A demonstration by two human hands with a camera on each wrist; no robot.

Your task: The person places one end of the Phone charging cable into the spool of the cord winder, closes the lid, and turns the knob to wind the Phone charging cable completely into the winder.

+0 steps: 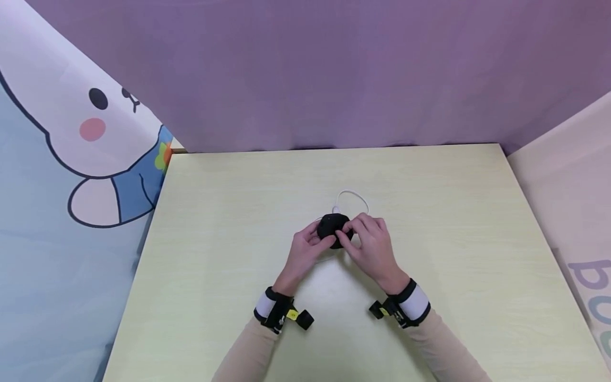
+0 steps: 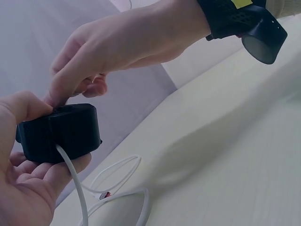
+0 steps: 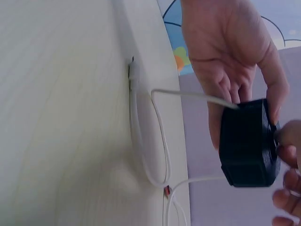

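Observation:
A small black many-sided case (image 1: 330,225) is held above the table, with white cable (image 2: 71,176) coming out of its sides. My left hand (image 1: 305,251) grips it, thumb on the upper face and fingers beneath, as the left wrist view shows. From the right, my right hand (image 1: 374,248) bends its thumb and forefinger together at the case's top face, pinching there. What lies between those fingertips is hidden. Loops of the cable lie on the table, and one slim cable end (image 3: 133,75) shows in the right wrist view.
The pale wooden table (image 1: 229,212) extends around both hands. A purple cloth (image 1: 310,74) hangs behind its far edge. Printed cloths flank it, with a cartoon figure (image 1: 110,132) at left. Each wrist wears a strap with a small camera (image 1: 304,319).

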